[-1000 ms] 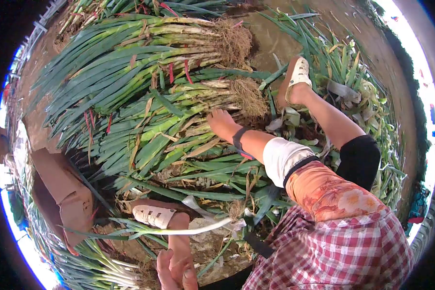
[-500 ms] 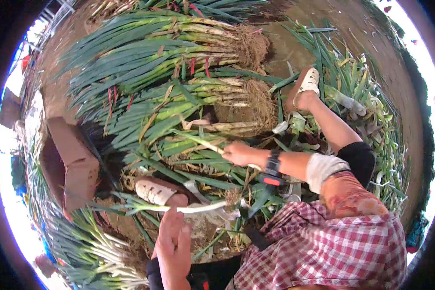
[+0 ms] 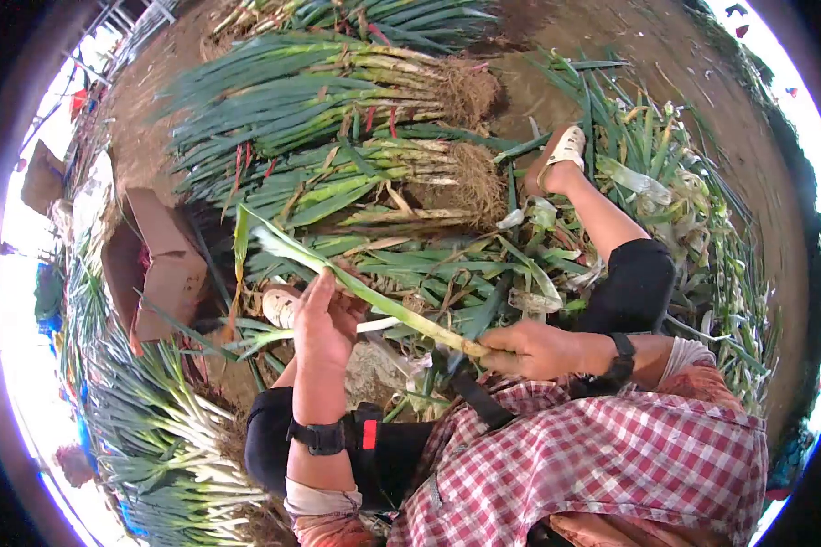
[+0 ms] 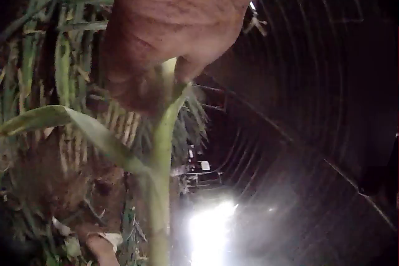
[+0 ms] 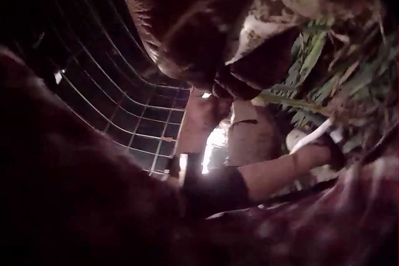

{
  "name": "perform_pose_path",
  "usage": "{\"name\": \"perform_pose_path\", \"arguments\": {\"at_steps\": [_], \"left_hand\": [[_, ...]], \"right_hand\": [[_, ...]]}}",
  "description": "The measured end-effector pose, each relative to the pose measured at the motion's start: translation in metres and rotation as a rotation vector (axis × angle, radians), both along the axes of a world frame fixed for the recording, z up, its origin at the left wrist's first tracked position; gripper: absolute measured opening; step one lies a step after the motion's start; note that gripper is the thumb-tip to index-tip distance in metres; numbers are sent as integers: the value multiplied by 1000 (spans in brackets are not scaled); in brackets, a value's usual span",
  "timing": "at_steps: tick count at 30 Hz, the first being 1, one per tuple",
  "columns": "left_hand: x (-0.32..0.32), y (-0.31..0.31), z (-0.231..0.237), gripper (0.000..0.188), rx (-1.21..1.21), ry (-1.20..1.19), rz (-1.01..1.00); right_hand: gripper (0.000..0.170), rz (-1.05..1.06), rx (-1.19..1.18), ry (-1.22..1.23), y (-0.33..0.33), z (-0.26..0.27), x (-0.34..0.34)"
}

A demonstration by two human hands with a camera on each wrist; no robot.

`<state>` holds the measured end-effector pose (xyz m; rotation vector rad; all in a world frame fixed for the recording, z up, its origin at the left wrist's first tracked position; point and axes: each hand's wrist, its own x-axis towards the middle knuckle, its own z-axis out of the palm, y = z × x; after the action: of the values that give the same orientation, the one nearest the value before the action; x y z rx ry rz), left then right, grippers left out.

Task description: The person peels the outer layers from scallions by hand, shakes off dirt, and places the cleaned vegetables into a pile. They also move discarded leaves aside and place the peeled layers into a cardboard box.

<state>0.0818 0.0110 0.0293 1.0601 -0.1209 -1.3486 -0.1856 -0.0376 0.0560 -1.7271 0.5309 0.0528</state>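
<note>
A long green onion (image 3: 392,314) is held slantwise across the lap by both hands. My left hand (image 3: 327,319) grips it around the leafy part, and its leaves stick out past the fingers. In the left wrist view the thumb and fingers close round the green stalk (image 4: 162,154), with one leaf bent off to the side. My right hand (image 3: 543,351) pinches the root end, most of which the fingers cover. A second green onion with a clean white stem (image 3: 379,325) lies just below the held one, partly behind the left hand.
Large bundles of unpeeled green onions (image 3: 337,87) with brown roots lie ahead. White-stemmed green onions (image 3: 187,428) are heaped at the left, near an open cardboard box (image 3: 169,273). Stripped leaves (image 3: 675,201) cover the ground at the right, around the foot in a clog (image 3: 566,150).
My right hand has picked a green onion from the near bundle and brought it back to the lap. My left hand has risen and taken hold of its leafy part.
</note>
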Motion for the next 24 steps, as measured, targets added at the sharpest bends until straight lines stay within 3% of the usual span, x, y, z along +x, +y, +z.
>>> {"name": "perform_pose_path", "arguments": {"at_steps": [2,4,8,12,14,16,17,18,19,21,22,24], "left_hand": [[-5,-6,19,24,10,-198,59],[-13,-10,39,22,-32,-227,73],[-15,-15,53,18,-54,-371,109],[-11,-17,49,19,-2,-496,122],[-6,-14,54,21,82,-719,119],[-9,-12,62,21,147,-1067,117],[-10,-11,62,23,130,-1199,135],[-12,-10,70,26,221,-1227,125],[-9,-10,63,21,115,-1143,172],[-8,-10,58,16,50,-769,265],[-13,-8,68,14,104,-848,249],[-9,-8,60,14,78,-715,247]], "right_hand": [[20,-39,-4,44,-2,-12,0],[20,-155,-366,-36,-6,-30,10],[34,-501,-553,-348,-24,-12,75],[25,-578,-579,-410,-33,5,129],[24,-485,-481,-225,-32,9,144],[24,-543,-265,-266,-27,-10,151],[25,-560,-404,-358,-25,-5,149],[26,-592,-383,-432,-21,-2,151],[26,-568,-400,-361,-22,-8,155],[27,-536,-438,-264,-21,-3,160],[25,-539,-440,-225,-21,-3,161],[23,-548,-403,-233,-22,-3,161]]}}
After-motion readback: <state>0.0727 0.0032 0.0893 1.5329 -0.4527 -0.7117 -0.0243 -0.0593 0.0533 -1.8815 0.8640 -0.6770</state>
